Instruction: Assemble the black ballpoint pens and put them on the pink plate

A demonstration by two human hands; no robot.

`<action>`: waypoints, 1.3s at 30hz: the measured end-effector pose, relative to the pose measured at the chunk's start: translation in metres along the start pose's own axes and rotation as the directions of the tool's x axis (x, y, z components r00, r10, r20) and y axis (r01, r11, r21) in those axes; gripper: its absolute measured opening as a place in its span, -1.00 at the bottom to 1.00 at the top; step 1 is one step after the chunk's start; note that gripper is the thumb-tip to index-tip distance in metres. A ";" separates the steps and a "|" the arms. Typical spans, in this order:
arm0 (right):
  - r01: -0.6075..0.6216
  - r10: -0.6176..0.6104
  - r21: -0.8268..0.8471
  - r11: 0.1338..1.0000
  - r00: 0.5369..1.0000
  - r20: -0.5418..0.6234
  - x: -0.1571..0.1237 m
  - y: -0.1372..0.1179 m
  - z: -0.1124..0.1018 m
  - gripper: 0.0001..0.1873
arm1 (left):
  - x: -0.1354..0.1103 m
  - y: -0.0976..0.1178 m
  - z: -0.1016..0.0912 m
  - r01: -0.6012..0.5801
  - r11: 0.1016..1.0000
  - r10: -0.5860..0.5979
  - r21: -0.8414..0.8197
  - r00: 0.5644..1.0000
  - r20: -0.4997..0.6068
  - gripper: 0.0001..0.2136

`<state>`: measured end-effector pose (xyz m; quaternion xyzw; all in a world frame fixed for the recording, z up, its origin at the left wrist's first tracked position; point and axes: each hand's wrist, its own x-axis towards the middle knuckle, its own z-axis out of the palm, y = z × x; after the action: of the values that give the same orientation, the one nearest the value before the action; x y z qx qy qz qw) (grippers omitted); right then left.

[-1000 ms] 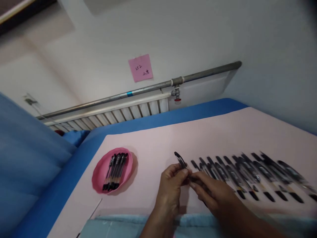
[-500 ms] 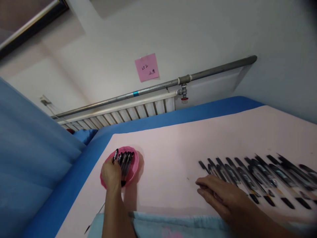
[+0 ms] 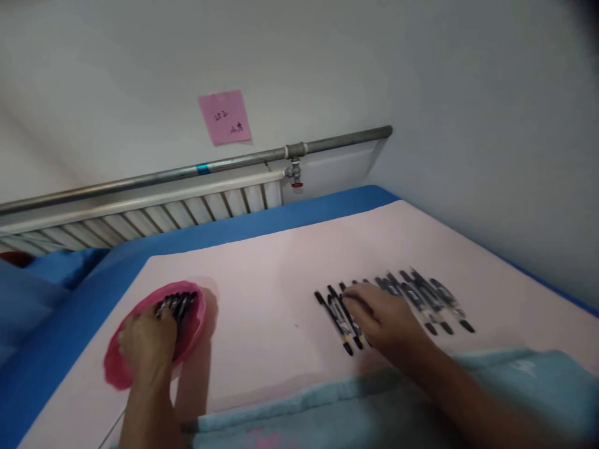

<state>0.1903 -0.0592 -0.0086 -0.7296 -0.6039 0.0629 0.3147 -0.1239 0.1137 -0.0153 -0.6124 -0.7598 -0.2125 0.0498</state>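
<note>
My left hand [image 3: 147,340] reaches into a pink dish [image 3: 202,305], its fingers curled against the left side of a bundle of black-capped pens [image 3: 183,305]. What those fingers hold is hidden. Across the pink sheet, my right hand [image 3: 381,312] is bent over a row of pens [image 3: 337,318] that lie slanted side by side. Thumb and forefinger close on the upper end of one pen in the row. Part of the row is covered by this hand, and more pens [image 3: 428,296] show to its right, smeared by motion.
A pale pink sheet [image 3: 257,299] covers the blue surface [image 3: 262,224]. Behind stand a white radiator [image 3: 215,209] and a metal pipe [image 3: 154,179] with a red-handled valve [image 3: 296,181]. A pink note [image 3: 225,118] is on the wall. Light blue cloth [image 3: 290,411] lies at the near edge.
The view has swung right. My right hand has moved from the left end of the row onto the pens. My left hand remains at the dish; the pen upright at its fingers no longer stands out.
</note>
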 end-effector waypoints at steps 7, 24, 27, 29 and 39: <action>0.114 -0.065 -0.272 0.955 0.981 0.184 -0.016 -0.001 0.016 -0.84 | -0.052 0.065 0.000 -0.471 0.857 0.428 -0.207 0.876 -0.224 -0.69; -0.001 0.010 -0.090 0.996 0.995 0.103 -0.015 -0.012 0.008 -0.77 | -0.134 0.119 0.009 -0.511 0.635 0.711 -0.580 0.680 0.180 -0.79; -0.063 0.063 -0.012 0.998 0.997 0.047 -0.008 -0.011 0.000 -0.80 | -0.140 0.123 0.003 -0.556 0.594 0.797 -0.582 0.505 0.331 -0.78; -0.062 0.062 0.014 0.998 0.997 0.040 -0.008 -0.011 -0.002 -0.81 | -0.143 0.124 -0.002 -0.582 0.550 0.835 -0.599 0.369 0.408 -0.80; 0.008 -0.008 0.018 1.000 1.000 -0.003 -0.012 -0.011 0.003 -0.79 | -0.135 0.115 -0.014 -0.453 0.841 0.529 -0.294 0.582 0.617 -0.65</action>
<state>0.1760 -0.0676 -0.0085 -0.7243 -0.6059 0.0660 0.3223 0.0161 0.0043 -0.0178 -0.8339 -0.5123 0.0080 -0.2053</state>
